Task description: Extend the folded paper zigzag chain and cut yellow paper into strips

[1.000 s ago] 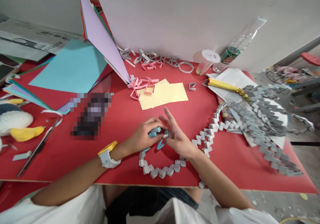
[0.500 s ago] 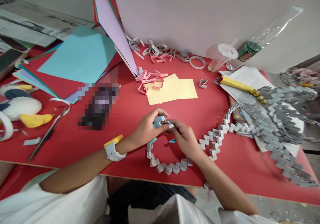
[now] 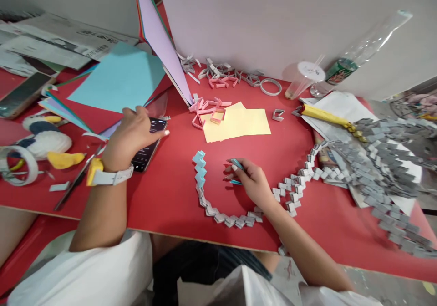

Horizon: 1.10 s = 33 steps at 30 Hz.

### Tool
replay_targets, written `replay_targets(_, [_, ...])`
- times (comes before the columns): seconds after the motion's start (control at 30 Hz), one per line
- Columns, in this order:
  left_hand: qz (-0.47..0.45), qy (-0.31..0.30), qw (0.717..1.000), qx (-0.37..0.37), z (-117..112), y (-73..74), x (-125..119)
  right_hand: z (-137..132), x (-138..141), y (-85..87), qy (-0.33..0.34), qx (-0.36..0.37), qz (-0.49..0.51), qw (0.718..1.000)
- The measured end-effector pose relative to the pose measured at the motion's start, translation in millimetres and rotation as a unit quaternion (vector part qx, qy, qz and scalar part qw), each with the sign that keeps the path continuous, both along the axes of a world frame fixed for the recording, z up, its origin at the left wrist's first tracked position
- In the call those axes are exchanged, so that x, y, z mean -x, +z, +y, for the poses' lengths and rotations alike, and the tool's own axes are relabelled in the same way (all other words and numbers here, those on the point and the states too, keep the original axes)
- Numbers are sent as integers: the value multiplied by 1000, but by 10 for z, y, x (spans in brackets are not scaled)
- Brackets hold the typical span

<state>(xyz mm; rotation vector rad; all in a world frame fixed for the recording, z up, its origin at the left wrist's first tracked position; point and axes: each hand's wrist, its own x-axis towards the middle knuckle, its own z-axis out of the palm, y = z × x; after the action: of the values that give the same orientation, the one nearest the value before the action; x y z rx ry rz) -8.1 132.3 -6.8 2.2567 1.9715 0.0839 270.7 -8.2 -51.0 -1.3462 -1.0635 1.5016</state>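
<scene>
My left hand (image 3: 133, 135) hovers over or rests on a dark phone (image 3: 145, 153), thumb stretched out and fingers apart; whether it touches the screen I cannot tell. In my right hand (image 3: 252, 178), a small blue folded paper strip (image 3: 236, 164) is pinched between thumb and fingers. Another blue strip end (image 3: 235, 182) shows by the lower fingers; whether it is held is unclear. Left of that hand lies a zigzag chain of folded paper (image 3: 220, 217), mostly grey, with a light blue end section (image 3: 200, 169). It curves under my right forearm.
Pink folded links (image 3: 211, 108) lie by yellow paper sheets (image 3: 249, 121). Behind them are grey links (image 3: 218, 69) and a tape ring (image 3: 271, 87). A cup (image 3: 303, 78) and bottle (image 3: 337, 76) stand at the wall. A cutter (image 3: 77, 181) and plush toy (image 3: 51, 137) lie left.
My left hand has let go of the chain's blue end and moved left to the phone. The blue end now lies on the table. My right hand stays nearly in place with the blue strip.
</scene>
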Motion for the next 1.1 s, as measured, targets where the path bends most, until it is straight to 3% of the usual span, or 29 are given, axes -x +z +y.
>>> replay_targets(0.1, [86,16,993,73,83,-61,147,14,-22,-2,2,2,2,1000])
replay_targets(0.37, [35,-14,999,-26,1,-117,164,13,-20,18,3,0,-6,1000])
replay_targets(0.63, [52,14,999,-4,-38,-96,168,14,-24,18,-3,33,43,999])
replay_targets(0.9, [0,-7,1000,3,-70,-43,193,8,-23,28,0,31,37,999])
replay_targets(0.97, [-19,-1,999,-30,-62,-26,181,7,-17,23,-5,20,35,999])
replay_targets(1.03, [-68,-2,994,-84,-75,-8,117,4,-11,14,-15,0,36,999])
replay_targets(1.1, [-162,-27,984,-68,-130,-1,-11,1,-5,3,-20,-17,36,999])
